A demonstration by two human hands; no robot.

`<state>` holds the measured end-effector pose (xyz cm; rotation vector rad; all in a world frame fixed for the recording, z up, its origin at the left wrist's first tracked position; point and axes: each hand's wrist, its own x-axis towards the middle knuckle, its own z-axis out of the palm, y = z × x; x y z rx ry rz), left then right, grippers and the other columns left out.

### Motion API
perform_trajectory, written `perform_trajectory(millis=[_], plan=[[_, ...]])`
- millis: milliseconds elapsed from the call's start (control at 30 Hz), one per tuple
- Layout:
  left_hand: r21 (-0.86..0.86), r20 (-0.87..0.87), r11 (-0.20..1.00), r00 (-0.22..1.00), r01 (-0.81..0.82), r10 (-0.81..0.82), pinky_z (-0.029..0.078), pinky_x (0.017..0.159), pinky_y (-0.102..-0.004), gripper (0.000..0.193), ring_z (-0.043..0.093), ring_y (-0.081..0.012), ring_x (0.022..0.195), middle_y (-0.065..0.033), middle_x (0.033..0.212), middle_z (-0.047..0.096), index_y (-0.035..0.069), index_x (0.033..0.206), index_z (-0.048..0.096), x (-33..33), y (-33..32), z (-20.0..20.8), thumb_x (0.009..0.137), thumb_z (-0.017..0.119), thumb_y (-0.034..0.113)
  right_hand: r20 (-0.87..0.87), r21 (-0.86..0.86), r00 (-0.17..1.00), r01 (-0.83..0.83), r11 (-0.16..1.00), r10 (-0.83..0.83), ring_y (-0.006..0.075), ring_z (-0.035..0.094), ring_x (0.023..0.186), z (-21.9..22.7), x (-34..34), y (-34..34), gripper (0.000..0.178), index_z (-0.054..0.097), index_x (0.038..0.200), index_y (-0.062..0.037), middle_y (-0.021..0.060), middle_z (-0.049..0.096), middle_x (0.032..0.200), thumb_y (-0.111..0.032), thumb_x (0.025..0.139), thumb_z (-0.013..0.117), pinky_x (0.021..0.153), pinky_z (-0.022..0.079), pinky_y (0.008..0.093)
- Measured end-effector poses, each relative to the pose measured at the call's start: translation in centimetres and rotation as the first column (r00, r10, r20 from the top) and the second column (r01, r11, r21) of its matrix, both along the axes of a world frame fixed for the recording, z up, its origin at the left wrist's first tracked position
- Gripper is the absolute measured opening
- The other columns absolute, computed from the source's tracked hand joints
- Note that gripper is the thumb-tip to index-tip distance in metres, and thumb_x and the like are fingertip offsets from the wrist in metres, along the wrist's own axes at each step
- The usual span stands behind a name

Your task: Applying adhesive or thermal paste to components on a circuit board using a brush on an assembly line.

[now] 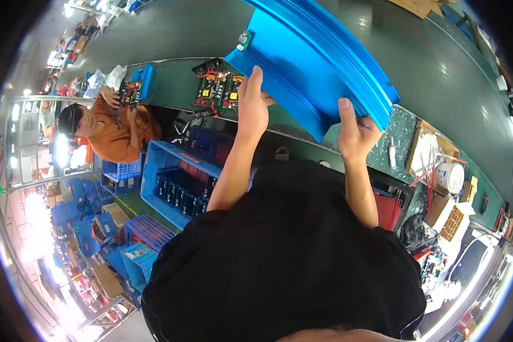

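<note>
Left hand (252, 111): we are gripping the blue metal housing (299, 62) near its left end, thumb upward.
Right hand (355, 137): we are clasping its right end, fingers partly hidden.
Housing position: we are holding it tilted over the green workbench (174, 85), between circuit boards (207, 94) left and a white tub (452, 178) right.
Open room: green-grey surface (194, 31) is stretching beyond.
Cut off: its top is running out of view.

Left hand (253, 108) and right hand (356, 135) forward; thumbs (256, 75) straight; forearms (233, 174) apart
</note>
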<state>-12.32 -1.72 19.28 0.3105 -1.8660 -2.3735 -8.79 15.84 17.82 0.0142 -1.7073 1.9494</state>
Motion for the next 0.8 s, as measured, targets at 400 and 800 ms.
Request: perform_trajectory(millis=[400, 800], plan=[[-0.179, -0.104, 0.983, 0.992, 0.050, -0.069, 0.043, 0.058, -0.0247, 0.008, 0.051, -0.0066, 0.064, 0.0020, 0.075, 0.055, 0.004, 0.090, 0.059, -0.3, -2.0, -0.6, 0.083, 0.061, 0.009, 0.052, 0.093, 0.998, -0.048, 0.994, 0.043, 0.0087, 0.058, 0.069, -0.6, -0.6, -1.0, 0.006, 0.069, 0.085, 0.0007, 0.0038, 0.067, 0.077, 0.000, 0.080, 0.068, 0.065, 0.047, 0.0246], [-0.428, -0.198, 0.903, 0.978, -0.028, -0.064, 0.045, 0.087, -0.0422, 0.035, 0.057, -0.0360, 0.102, -0.0218, 0.110, 0.057, -0.001, 0.114, 0.053, 0.8, -0.6, -4.5, 0.080, 0.057, 0.011, 0.067, -0.113, 0.997, -0.033, 0.993, 0.041, 0.0094, 0.058, 0.076, -2.8, -1.3, -2.8, 0.016, 0.067, 0.090, 0.0060, 0.0074, 0.068, 0.089, -0.010, 0.089, 0.064, 0.070, 0.046, 0.0244]])
